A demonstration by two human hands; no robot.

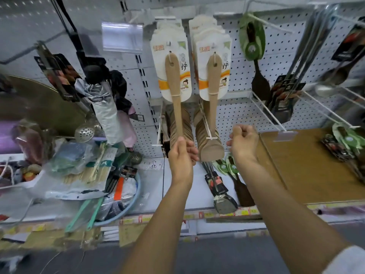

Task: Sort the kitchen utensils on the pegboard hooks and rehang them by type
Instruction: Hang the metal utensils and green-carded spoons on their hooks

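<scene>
While both bare forearms reach up from the bottom of the view, a white pegboard [237,66] fills the background from nine o'clock across to three o'clock. At four o'clock a brown board [308,167] lies flat on the shelf, its near edge running toward the lower right. At nine o'clock a folded grey umbrella [102,107] hangs among a cluttered heap of bags and packets.

Near twelve o'clock two stacks of wooden spatulas on white and orange cards hang side by side from hooks. The left spatula [174,89] hangs handle up, and its lower end disappears into the left hand [182,155], just below the centre of the view, whose fingers are curled round the wood. The right spatula [212,91] hangs just beside it at one o'clock, untouched, its broad blade [211,149] showing between the two hands.

The right hand [244,140], slightly right of centre, is closed in a loose fist with the thumb tip against the fingers; whether it pinches something small cannot be told. It sits near the tip of a white wire hook [211,138] but apart from it.

At one to two o'clock a dark spatula on a green card [252,44] hangs alone. At two to three o'clock metal ladles [325,89] hang from long wire hooks. At five o'clock more dark spatulas [241,186] with green tags lie flat on the shelf.
</scene>
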